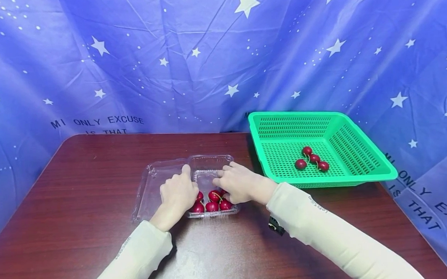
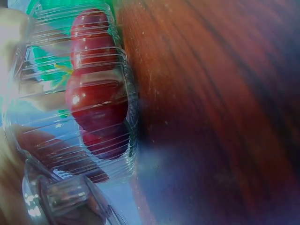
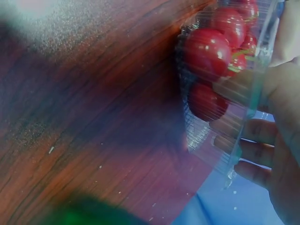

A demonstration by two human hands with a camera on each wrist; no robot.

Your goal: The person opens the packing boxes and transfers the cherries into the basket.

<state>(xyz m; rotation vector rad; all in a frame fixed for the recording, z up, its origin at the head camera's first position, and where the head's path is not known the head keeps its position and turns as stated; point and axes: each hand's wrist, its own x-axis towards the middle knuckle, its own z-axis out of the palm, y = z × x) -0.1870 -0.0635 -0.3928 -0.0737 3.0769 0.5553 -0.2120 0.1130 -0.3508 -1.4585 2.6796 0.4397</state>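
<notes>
A clear plastic clamshell box [image 1: 213,213] lies open on the table, its lid [image 1: 147,198] folded out to the left. Several red cherries [image 1: 214,195] with green stems sit along the box's near end. My left hand [image 1: 177,191] grips the box's left edge beside the lid. From the right, my right hand [image 1: 238,181] reaches over the rim, its fingertips inside the box. In the right wrist view, thumb and fingertips pinch a cherry [image 3: 206,102] low in the box, seen through the clear wall. The left wrist view shows cherries [image 2: 97,101] stacked behind the ribbed plastic.
A green slotted basket [image 1: 324,179] stands at the table's back right, with several cherries [image 1: 314,158] on its floor. The reddish-brown wooden table [image 1: 78,193] meets a blue curtain [image 1: 189,74] with white stars behind it.
</notes>
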